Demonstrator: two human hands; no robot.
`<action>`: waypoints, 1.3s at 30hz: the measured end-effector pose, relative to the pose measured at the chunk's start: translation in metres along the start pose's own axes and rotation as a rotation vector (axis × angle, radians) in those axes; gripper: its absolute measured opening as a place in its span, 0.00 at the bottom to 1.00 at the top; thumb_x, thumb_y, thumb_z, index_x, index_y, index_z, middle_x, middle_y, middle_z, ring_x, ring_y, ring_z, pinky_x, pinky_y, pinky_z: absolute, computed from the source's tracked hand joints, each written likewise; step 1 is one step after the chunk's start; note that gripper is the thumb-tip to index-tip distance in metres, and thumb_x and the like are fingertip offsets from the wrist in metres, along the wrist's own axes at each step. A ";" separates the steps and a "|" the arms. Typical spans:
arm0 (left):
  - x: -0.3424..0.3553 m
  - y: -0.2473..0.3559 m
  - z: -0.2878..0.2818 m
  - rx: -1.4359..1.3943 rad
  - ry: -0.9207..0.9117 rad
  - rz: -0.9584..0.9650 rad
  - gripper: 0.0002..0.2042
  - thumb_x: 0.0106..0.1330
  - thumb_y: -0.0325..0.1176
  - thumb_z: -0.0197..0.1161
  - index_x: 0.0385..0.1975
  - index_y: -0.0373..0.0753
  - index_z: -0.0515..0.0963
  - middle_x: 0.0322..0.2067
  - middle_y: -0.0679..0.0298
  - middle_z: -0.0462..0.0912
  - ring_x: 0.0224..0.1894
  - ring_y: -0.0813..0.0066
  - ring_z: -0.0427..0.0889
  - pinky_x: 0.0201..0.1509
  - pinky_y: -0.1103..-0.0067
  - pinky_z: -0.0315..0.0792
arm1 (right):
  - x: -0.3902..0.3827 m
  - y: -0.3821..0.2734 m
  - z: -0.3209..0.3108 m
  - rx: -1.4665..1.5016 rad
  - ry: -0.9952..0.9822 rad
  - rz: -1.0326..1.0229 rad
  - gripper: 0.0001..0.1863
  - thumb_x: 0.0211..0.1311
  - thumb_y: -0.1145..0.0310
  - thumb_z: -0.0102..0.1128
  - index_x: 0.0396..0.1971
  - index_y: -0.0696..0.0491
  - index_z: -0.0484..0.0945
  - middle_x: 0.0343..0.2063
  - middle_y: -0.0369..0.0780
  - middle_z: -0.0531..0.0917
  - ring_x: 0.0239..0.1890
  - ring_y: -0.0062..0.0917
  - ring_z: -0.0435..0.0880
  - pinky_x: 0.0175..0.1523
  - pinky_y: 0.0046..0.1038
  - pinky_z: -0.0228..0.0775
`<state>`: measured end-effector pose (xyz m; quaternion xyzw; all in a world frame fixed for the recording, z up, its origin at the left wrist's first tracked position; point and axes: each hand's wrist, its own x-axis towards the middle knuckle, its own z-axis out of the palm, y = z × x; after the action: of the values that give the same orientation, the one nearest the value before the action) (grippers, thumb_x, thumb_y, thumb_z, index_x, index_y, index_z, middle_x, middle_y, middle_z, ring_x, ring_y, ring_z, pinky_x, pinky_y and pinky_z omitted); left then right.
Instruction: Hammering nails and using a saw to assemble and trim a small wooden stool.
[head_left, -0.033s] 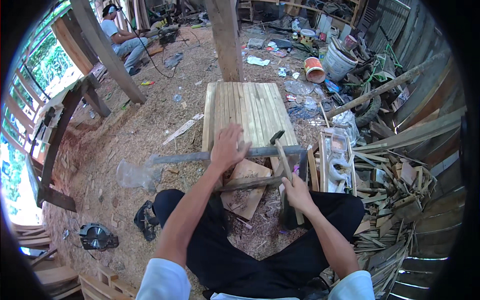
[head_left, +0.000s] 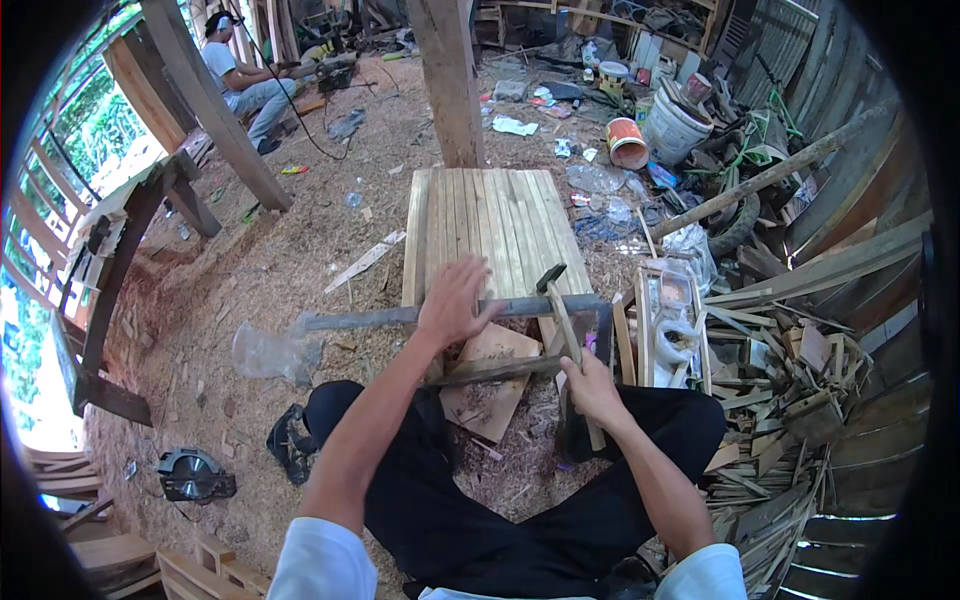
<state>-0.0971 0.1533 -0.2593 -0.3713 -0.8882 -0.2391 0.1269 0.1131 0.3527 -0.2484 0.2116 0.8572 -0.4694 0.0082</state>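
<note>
Left hand (head_left: pixel 455 300): we see it spread flat, pressing the long grey bar (head_left: pixel 400 316) across the slatted panel's (head_left: pixel 490 215) near edge.
Right hand (head_left: pixel 590 388): wrapped around the hammer (head_left: pixel 565 325) handle, head up by the bar.

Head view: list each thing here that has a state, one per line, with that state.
left hand: palm down, pressing on the long grey bar
long grey bar: lying flat across the slat panel's near end
right hand: closed around the hammer handle
hammer: held, head raised above the bar
slat panel: flat on the sawdust floor
orange bucket: tipped on its side
</note>
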 end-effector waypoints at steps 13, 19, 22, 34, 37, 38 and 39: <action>0.012 -0.016 0.000 0.517 -0.324 0.450 0.38 0.51 0.39 0.70 0.65 0.43 0.65 0.68 0.65 0.62 0.73 0.63 0.54 0.75 0.55 0.50 | -0.012 -0.009 -0.007 0.119 -0.056 0.058 0.21 0.71 0.61 0.48 0.55 0.59 0.63 0.38 0.61 0.81 0.46 0.60 0.78 0.51 0.49 0.68; 0.010 -0.005 -0.004 0.512 -0.335 0.390 0.46 0.47 0.45 0.75 0.68 0.44 0.60 0.69 0.64 0.61 0.74 0.63 0.53 0.76 0.58 0.48 | -0.011 -0.009 0.001 0.005 0.004 0.103 0.21 0.72 0.58 0.49 0.55 0.58 0.66 0.38 0.59 0.82 0.47 0.58 0.79 0.51 0.47 0.69; 0.000 -0.002 -0.006 0.338 -0.312 0.363 0.44 0.52 0.49 0.71 0.68 0.42 0.59 0.69 0.62 0.61 0.73 0.60 0.55 0.76 0.57 0.46 | -0.015 -0.015 -0.002 -0.008 -0.024 0.073 0.20 0.71 0.58 0.50 0.50 0.60 0.70 0.33 0.57 0.82 0.42 0.54 0.81 0.46 0.45 0.69; 0.015 -0.013 0.025 0.207 -0.003 -0.277 0.30 0.73 0.51 0.41 0.65 0.32 0.61 0.66 0.51 0.65 0.72 0.52 0.55 0.74 0.48 0.41 | -0.043 -0.065 -0.013 -0.087 -0.130 -0.002 0.14 0.73 0.62 0.50 0.44 0.59 0.67 0.20 0.55 0.76 0.29 0.55 0.80 0.35 0.44 0.67; 0.016 -0.011 0.023 0.162 -0.046 -0.331 0.32 0.73 0.54 0.40 0.65 0.32 0.62 0.67 0.52 0.63 0.74 0.54 0.51 0.75 0.49 0.36 | -0.047 -0.071 -0.015 -0.002 -0.006 -0.130 0.13 0.73 0.64 0.50 0.44 0.60 0.70 0.22 0.54 0.78 0.29 0.49 0.82 0.35 0.39 0.70; 0.016 -0.009 0.022 0.166 -0.078 -0.353 0.32 0.73 0.54 0.40 0.65 0.32 0.62 0.67 0.52 0.63 0.74 0.54 0.51 0.75 0.49 0.36 | -0.047 -0.073 -0.013 0.018 0.027 -0.167 0.13 0.73 0.64 0.50 0.45 0.60 0.70 0.23 0.53 0.78 0.29 0.48 0.83 0.35 0.37 0.70; 0.017 -0.008 0.021 0.181 -0.080 -0.353 0.32 0.73 0.54 0.39 0.65 0.32 0.62 0.67 0.52 0.63 0.74 0.54 0.51 0.75 0.49 0.36 | -0.047 -0.074 -0.010 0.045 0.093 -0.273 0.13 0.73 0.65 0.49 0.46 0.60 0.68 0.24 0.57 0.78 0.31 0.53 0.82 0.34 0.42 0.70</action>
<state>-0.1153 0.1693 -0.2729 -0.2062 -0.9617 -0.1619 0.0804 0.1301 0.3093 -0.1740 0.1145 0.8668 -0.4748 -0.1002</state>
